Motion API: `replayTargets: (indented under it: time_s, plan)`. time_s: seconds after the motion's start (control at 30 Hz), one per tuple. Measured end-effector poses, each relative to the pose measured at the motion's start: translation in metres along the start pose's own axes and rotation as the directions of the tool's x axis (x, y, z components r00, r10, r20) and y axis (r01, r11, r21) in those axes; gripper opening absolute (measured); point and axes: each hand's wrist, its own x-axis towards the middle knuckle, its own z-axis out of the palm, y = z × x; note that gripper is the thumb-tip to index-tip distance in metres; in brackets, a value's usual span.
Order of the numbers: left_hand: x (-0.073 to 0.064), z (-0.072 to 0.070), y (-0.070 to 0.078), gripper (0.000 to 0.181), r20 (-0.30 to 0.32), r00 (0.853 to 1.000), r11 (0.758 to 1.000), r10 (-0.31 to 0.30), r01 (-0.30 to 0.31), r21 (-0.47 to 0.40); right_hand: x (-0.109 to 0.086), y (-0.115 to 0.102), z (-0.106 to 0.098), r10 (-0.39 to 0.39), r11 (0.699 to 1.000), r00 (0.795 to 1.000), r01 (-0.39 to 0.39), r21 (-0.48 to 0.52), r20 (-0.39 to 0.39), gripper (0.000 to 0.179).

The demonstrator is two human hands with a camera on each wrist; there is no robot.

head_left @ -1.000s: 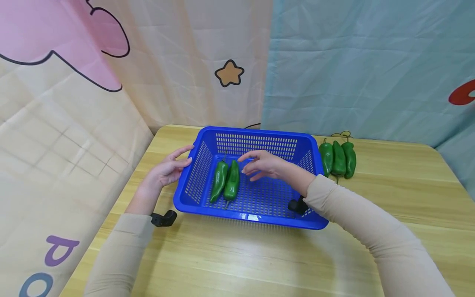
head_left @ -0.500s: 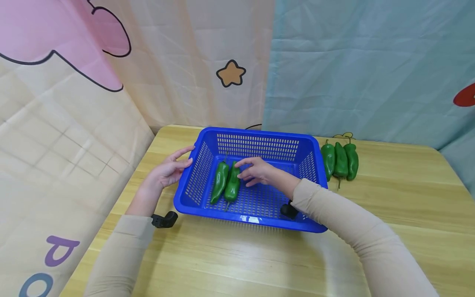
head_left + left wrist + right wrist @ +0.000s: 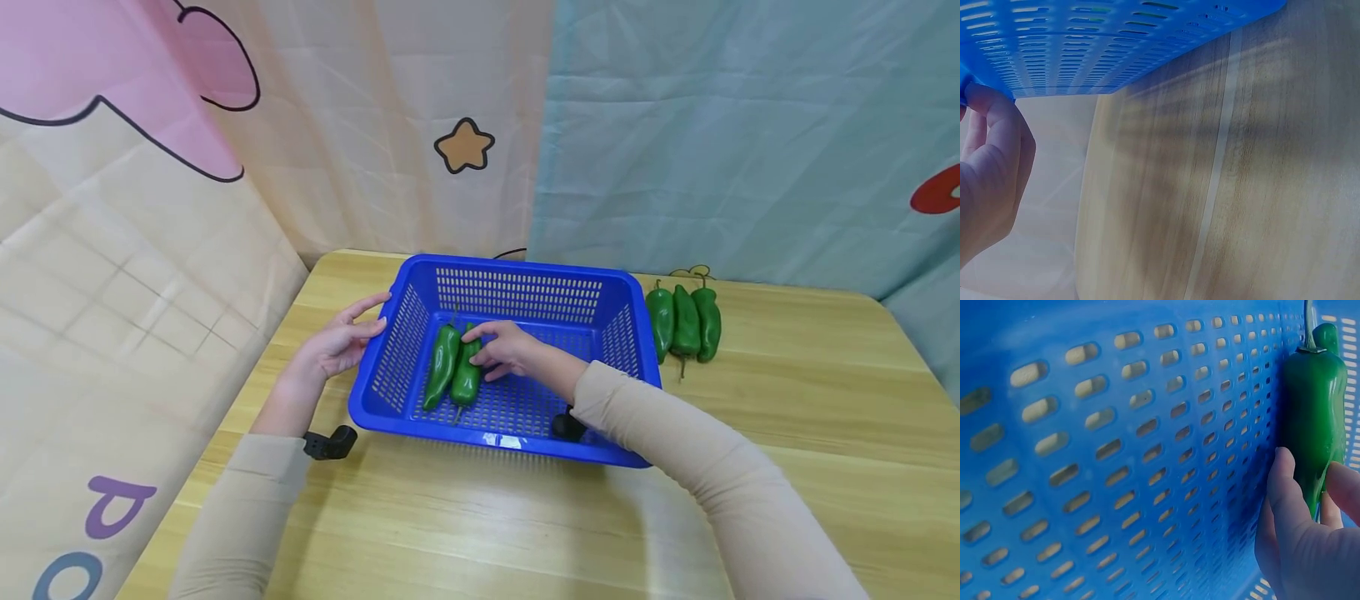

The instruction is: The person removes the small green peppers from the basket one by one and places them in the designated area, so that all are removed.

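In the head view, a blue perforated basket (image 3: 517, 267) stands on the table with two glossy green chili peppers inside. My left hand (image 3: 341, 340) grips the basket's left rim; the left wrist view shows that hand (image 3: 994, 144) with its fingers bent at the edge. My right hand (image 3: 512, 347) is in the basket, its thumb and fingers around the right-hand pepper (image 3: 465, 387), which lies on the basket floor. The right wrist view has this pepper (image 3: 1316, 406) between the thumb and fingers of the hand (image 3: 1316, 550). The other pepper (image 3: 441, 367) lies just left of it.
Three more green peppers (image 3: 686, 321) lie side by side on the wooden table (image 3: 787, 392), right of the basket. Printed curtains (image 3: 675, 150) hang behind and to the left of the table. A black wrist camera (image 3: 330, 442) is on the left forearm.
My right hand has moved left and a little toward me, from beside the right-hand pepper to around it. The left hand keeps its place on the rim.
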Motion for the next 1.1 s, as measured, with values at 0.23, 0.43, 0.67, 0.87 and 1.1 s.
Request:
replayTargets:
  time_s: [0.23,0.43,0.67,0.87,1.1]
  plan:
    - [0.0,0.001,0.002,0.042,0.007,1.0,1.0,-0.012,0.012,-0.009,0.003,0.0,0.0,0.024,0.999,1.0,-0.024,0.024,-0.011,0.047]
    - [0.0,0.001,0.004,0.039,0.019,1.0,1.0,-0.007,0.008,-0.014,0.004,-0.002,-0.002,0.035,0.999,0.999,-0.035,0.025,-0.011,0.048]
    - [0.001,0.002,0.004,0.039,0.013,1.0,1.0,-0.008,0.008,-0.016,0.005,-0.001,-0.005,0.035,0.998,0.999,-0.035,0.047,0.002,0.048]
    - [0.0,0.001,0.002,0.036,0.007,1.0,1.0,-0.013,0.013,-0.021,0.002,-0.002,-0.006,0.029,0.998,0.999,-0.03,0.055,0.014,0.049]
    - [-0.001,0.0,0.002,0.035,0.034,0.999,1.0,-0.001,0.002,-0.027,-0.006,-0.004,-0.011,0.019,0.998,1.0,-0.02,0.064,0.016,0.049]
